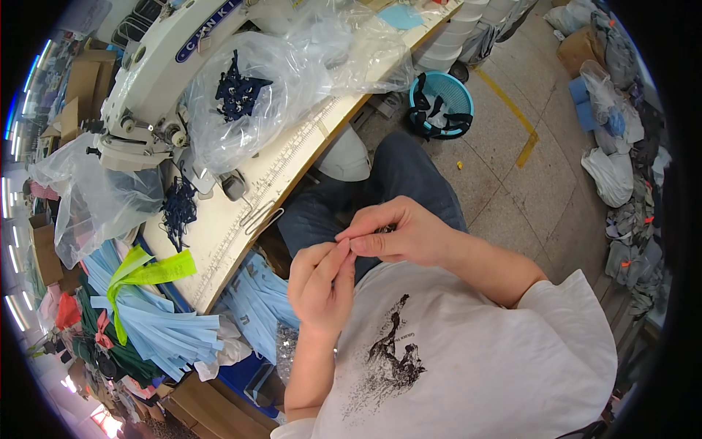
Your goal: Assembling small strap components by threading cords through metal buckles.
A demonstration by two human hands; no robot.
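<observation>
In front of my chest, over my lap, my left hand (320, 287) and my right hand (404, 233) meet at the fingertips. Both are closed in a pinch, thumb against fingers. Whatever sits between the tips, if anything, is too small or hidden to make out. Beyond them is a table (281, 164) with a ruler scale along its edge. A white sewing machine (157, 77) stands on it. Small navy pieces (241, 91) lie on a clear plastic bag (292, 69), and a second navy bunch (179, 211) rests beside the machine's needle area.
Light blue fabric strips (164, 318) hang at the table's left end, with a yellow-green strip (150, 274) across them. A turquoise basket (457, 91) stands on the floor at the far right of my knee. Bags and bundles (621, 175) line the right side.
</observation>
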